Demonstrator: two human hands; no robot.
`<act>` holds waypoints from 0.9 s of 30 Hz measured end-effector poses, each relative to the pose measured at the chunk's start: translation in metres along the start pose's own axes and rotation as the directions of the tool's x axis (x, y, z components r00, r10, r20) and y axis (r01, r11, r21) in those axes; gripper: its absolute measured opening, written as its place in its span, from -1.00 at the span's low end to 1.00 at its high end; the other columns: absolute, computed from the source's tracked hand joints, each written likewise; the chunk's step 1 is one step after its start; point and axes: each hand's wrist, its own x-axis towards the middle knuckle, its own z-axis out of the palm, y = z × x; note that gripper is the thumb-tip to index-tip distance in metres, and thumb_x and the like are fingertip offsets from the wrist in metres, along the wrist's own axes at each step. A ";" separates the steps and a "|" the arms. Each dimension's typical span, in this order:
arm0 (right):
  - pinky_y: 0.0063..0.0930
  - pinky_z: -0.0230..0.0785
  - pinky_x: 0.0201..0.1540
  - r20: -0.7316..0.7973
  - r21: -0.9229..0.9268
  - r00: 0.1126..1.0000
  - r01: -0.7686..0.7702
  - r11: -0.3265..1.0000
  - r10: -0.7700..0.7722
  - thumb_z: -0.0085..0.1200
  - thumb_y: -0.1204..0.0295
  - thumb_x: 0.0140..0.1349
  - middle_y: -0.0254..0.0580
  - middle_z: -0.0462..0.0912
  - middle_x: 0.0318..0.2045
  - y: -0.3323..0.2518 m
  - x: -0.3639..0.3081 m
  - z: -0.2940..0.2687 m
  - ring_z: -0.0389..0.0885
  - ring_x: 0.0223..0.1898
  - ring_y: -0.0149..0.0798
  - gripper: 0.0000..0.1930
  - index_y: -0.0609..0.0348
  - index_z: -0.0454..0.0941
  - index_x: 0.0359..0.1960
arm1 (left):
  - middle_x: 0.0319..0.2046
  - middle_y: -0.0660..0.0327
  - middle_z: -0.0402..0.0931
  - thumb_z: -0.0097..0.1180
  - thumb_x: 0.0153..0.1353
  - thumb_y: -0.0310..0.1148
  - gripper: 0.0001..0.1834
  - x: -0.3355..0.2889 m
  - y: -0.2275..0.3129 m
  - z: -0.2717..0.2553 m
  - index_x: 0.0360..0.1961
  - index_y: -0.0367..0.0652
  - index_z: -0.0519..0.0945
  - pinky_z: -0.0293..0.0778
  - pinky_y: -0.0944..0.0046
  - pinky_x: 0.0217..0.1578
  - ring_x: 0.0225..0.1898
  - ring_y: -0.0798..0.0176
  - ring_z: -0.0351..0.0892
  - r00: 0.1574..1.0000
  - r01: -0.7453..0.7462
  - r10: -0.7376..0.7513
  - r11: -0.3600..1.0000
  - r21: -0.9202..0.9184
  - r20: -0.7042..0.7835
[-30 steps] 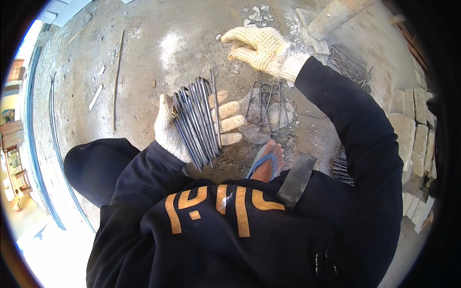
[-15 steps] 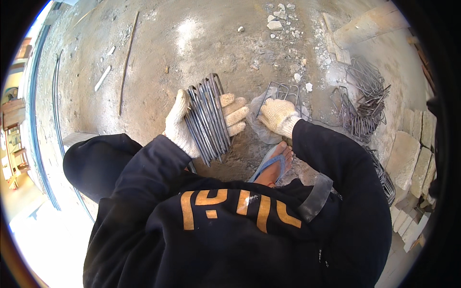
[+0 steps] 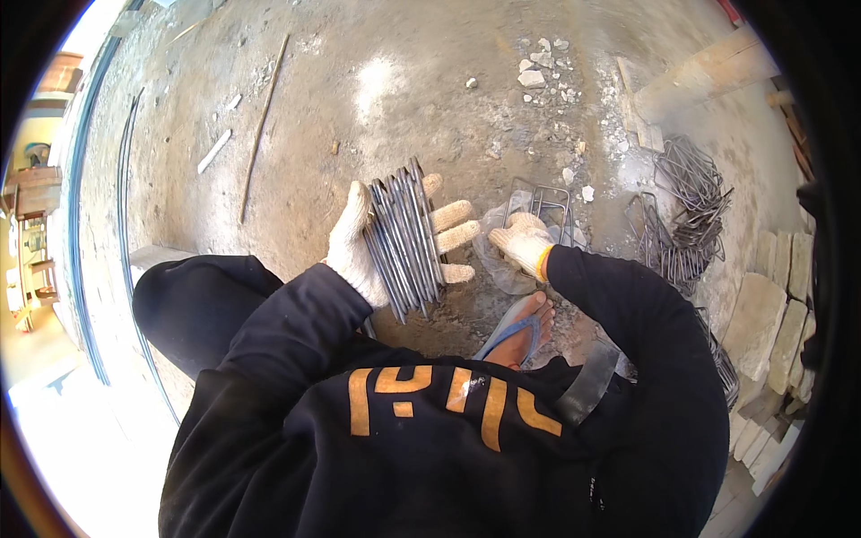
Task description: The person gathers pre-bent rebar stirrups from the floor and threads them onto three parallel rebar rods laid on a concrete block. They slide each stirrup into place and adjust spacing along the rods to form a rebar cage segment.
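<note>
My left hand (image 3: 352, 249), in a cream knit glove, holds up a thick bundle of steel rebar stirrups (image 3: 404, 244), their bars side by side. Its thumb lies along the bundle's left side, and the fingers stretch out from under it on the right. My right hand (image 3: 523, 242), gloved as well, is down by the ground with its fingers curled on a few loose rebar stirrups (image 3: 556, 199); the fingertips are partly hidden. Beneath that hand is a crumpled clear plastic bag (image 3: 491, 260).
Piled stirrups (image 3: 689, 211) lie to the right, near stacked stone slabs (image 3: 758, 318). My sandalled foot (image 3: 525, 332) is just below the right hand. Rubble (image 3: 532, 78) and a wooden post (image 3: 708, 76) stand farther off. A thin stick (image 3: 262, 134) and long bars (image 3: 126, 179) lie left.
The view has shifted, so the ground appears farther right and lower. The bundle in my left hand has turned slightly, showing its bars more edge-on. The right hand stays by the loose stirrups.
</note>
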 end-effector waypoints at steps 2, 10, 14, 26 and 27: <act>0.02 0.47 -0.18 -0.015 -0.008 0.993 0.114 0.993 -0.114 0.10 0.06 0.20 0.23 0.66 -0.26 0.003 -0.033 -0.021 0.64 -0.19 0.24 -0.59 0.17 0.61 -0.16 | 0.46 -0.13 0.02 -0.26 0.18 0.54 0.02 -0.001 0.002 -0.003 0.50 0.09 0.09 0.10 -0.58 0.28 0.45 -0.22 0.08 0.999 -0.033 0.033 0.999 0.009 -0.024; -0.12 0.47 -0.32 -0.416 -0.062 0.820 0.407 0.911 -0.394 0.00 0.24 0.40 0.07 0.63 -0.45 -0.007 -0.113 -0.095 0.66 -0.38 0.11 -0.72 0.18 0.48 -0.04 | 0.46 -0.16 0.01 -0.26 0.20 0.53 0.00 -0.002 0.000 -0.003 0.49 0.11 0.09 0.12 -0.53 0.30 0.45 -0.23 0.08 0.996 -0.040 0.042 0.999 0.027 -0.083; -0.42 0.41 -0.42 -0.350 -0.022 0.764 0.573 0.820 -0.543 -0.05 0.35 0.44 -0.18 0.60 -0.57 0.000 -0.106 -0.126 0.61 -0.54 -0.31 -0.81 0.22 0.50 -0.11 | 0.44 -0.20 0.02 -0.15 0.14 0.54 0.04 0.003 -0.007 0.000 0.49 0.08 0.11 0.11 -0.53 0.31 0.45 -0.27 0.08 0.999 -0.047 0.048 0.999 0.009 -0.014; -0.52 0.38 -0.68 -0.015 0.875 0.956 0.155 0.458 -0.294 0.03 0.29 0.44 -0.07 0.66 -0.41 -0.025 -0.094 -0.112 0.56 -0.63 -0.33 -0.80 0.19 0.51 -0.17 | 0.38 -0.17 0.15 0.16 0.06 0.44 0.07 0.011 -0.019 0.014 0.41 -0.07 0.22 0.27 -0.47 0.23 0.40 -0.23 0.18 0.986 -0.139 0.140 0.990 0.015 -0.088; -0.52 0.39 -0.68 0.027 0.850 0.979 0.083 0.520 -0.200 0.02 0.30 0.44 -0.07 0.67 -0.40 -0.033 -0.096 -0.102 0.57 -0.63 -0.33 -0.79 0.20 0.51 -0.18 | 0.38 -0.17 0.17 0.13 0.07 0.45 0.06 0.011 -0.019 0.014 0.40 -0.08 0.24 0.22 -0.44 0.28 0.41 -0.26 0.14 0.991 -0.125 0.124 0.992 -0.030 -0.055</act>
